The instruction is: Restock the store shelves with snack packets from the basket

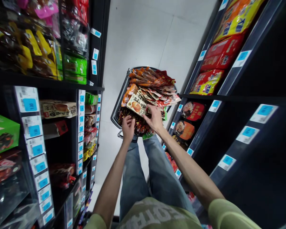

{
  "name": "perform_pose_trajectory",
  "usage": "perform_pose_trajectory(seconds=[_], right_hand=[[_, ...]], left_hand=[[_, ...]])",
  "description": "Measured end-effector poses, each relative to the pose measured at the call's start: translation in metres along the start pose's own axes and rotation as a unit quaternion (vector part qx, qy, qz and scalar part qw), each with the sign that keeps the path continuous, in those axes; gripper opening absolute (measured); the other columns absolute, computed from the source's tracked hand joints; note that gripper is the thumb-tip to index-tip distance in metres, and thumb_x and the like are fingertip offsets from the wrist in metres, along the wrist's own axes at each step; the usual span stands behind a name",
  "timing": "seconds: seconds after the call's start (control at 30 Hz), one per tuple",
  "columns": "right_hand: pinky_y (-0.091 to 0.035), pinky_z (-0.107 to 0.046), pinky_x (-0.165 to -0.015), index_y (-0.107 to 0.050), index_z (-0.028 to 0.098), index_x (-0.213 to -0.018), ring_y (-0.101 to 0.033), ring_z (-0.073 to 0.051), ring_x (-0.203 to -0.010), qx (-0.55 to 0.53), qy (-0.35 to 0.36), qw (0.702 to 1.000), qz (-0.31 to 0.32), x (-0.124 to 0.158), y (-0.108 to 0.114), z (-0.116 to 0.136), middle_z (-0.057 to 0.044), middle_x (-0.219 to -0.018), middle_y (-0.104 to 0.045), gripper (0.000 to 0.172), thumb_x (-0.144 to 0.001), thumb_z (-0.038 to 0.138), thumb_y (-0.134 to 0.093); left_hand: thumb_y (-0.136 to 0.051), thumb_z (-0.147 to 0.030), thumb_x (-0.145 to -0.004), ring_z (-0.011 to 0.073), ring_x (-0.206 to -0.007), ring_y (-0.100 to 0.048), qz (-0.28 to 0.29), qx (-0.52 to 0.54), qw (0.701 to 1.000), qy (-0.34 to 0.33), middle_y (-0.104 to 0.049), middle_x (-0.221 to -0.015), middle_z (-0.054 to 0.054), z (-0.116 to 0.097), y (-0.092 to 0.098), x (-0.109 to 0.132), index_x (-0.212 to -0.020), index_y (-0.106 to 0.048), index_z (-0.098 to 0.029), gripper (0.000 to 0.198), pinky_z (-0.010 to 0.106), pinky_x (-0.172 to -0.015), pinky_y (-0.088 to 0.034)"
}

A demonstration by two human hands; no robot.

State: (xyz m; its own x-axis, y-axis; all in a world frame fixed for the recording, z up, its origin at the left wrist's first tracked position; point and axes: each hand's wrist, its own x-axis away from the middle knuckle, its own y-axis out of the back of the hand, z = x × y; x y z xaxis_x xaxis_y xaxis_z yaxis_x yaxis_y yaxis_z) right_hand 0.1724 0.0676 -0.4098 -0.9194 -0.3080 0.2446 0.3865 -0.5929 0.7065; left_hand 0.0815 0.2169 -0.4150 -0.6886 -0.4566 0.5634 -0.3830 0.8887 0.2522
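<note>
A dark shopping basket (pixel 121 101) stands in front of my legs, heaped with snack packets. A cream packet with a picture of brown food (pixel 136 105) lies slanted across the middle of the heap. My right hand (pixel 155 118) has its thumb and fingers at the right end of that packet, pinching it. My left hand (pixel 128 128) hovers at the basket's near left, over dark small-wrapped packets (pixel 140 125), fingers slightly bent and apart, holding nothing visible. Orange-brown packets (pixel 145 77) are stacked at the far side, with red-and-white packets (pixel 160 95) in front of them.
Shelves flank both sides of the narrow aisle. On the left are hanging yellow-and-brown packs (pixel 34 51), a green box (pixel 2 133) and price tags (pixel 35 130). On the right sit red and yellow bags (pixel 208 82) and round-cornered tubs (pixel 184 129). Pale floor (pixel 143 35) runs ahead.
</note>
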Motion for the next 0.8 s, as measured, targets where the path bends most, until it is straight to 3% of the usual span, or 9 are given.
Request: perform_pose_trajectory(seconds=[0.1,0.2,0.37,0.47,0.6,0.8], right_hand=[[-0.038,-0.051,-0.107,-0.05,0.014,-0.136,-0.045,-0.034,-0.126,0.018,0.006,0.999,0.05,-0.006,-0.02,0.014,-0.017,-0.143,-0.051,0.057,-0.083,0.028,-0.066],[-0.037,-0.053,-0.107,-0.049,0.014,-0.138,-0.043,-0.035,-0.129,0.015,-0.016,0.998,0.059,-0.006,-0.031,0.023,-0.018,-0.147,-0.045,0.057,-0.082,0.014,-0.06],[-0.035,-0.054,-0.108,-0.055,0.017,-0.13,-0.04,-0.033,-0.132,-0.012,0.019,0.995,0.101,0.007,-0.032,0.013,-0.016,-0.15,-0.043,0.054,-0.079,0.0,-0.049],[-0.034,-0.054,-0.111,-0.058,0.017,-0.125,-0.04,-0.031,-0.133,-0.025,0.053,0.991,0.12,0.018,-0.026,0.003,-0.014,-0.15,-0.045,0.05,-0.079,-0.001,-0.051],[-0.039,-0.048,-0.109,-0.064,0.019,-0.116,-0.047,-0.027,-0.126,-0.057,0.064,0.99,0.115,0.03,-0.012,0.005,-0.011,-0.132,-0.061,0.036,-0.086,0.005,-0.049],[-0.052,-0.036,-0.085,-0.067,0.02,-0.103,-0.064,-0.021,-0.093,-0.188,-0.048,0.973,0.122,0.049,0.0,0.021,-0.007,-0.097,-0.071,0.022,-0.089,0.013,-0.052]], left_hand=[[-0.07,-0.044,-0.082,0.024,-0.112,-0.064,0.036,0.054,0.997,0.037,-0.059,-0.133,0.018,-0.004,0.01,-0.038,-0.129,-0.05,-0.02,0.056,0.04,-0.093,-0.054],[-0.077,-0.04,-0.077,0.0236,-0.113,-0.065,0.03,0.084,0.995,0.047,-0.062,-0.131,0.018,-0.014,0.014,-0.066,-0.132,-0.047,-0.019,0.066,0.039,-0.097,-0.053],[-0.082,-0.036,-0.072,0.0218,-0.101,-0.07,0.036,0.095,0.994,0.045,-0.071,-0.114,0.013,-0.027,0.006,-0.081,-0.116,-0.057,-0.017,0.054,0.037,-0.093,-0.055],[-0.083,-0.032,-0.068,0.0197,-0.091,-0.072,0.008,0.066,0.997,0.036,-0.073,-0.101,0.01,-0.026,0.003,-0.074,-0.099,-0.062,-0.016,0.042,0.033,-0.085,-0.058],[-0.085,-0.033,-0.063,0.0158,-0.076,-0.07,-0.037,0.066,0.995,0.064,-0.073,-0.089,0.006,-0.023,0.007,-0.048,-0.091,-0.064,-0.014,0.04,0.027,-0.07,-0.059],[-0.087,-0.034,-0.059,0.0178,-0.083,-0.071,-0.021,0.1,0.988,0.117,-0.074,-0.093,0.007,-0.017,0.024,0.005,-0.094,-0.07,-0.012,0.045,0.03,-0.076,-0.06]])
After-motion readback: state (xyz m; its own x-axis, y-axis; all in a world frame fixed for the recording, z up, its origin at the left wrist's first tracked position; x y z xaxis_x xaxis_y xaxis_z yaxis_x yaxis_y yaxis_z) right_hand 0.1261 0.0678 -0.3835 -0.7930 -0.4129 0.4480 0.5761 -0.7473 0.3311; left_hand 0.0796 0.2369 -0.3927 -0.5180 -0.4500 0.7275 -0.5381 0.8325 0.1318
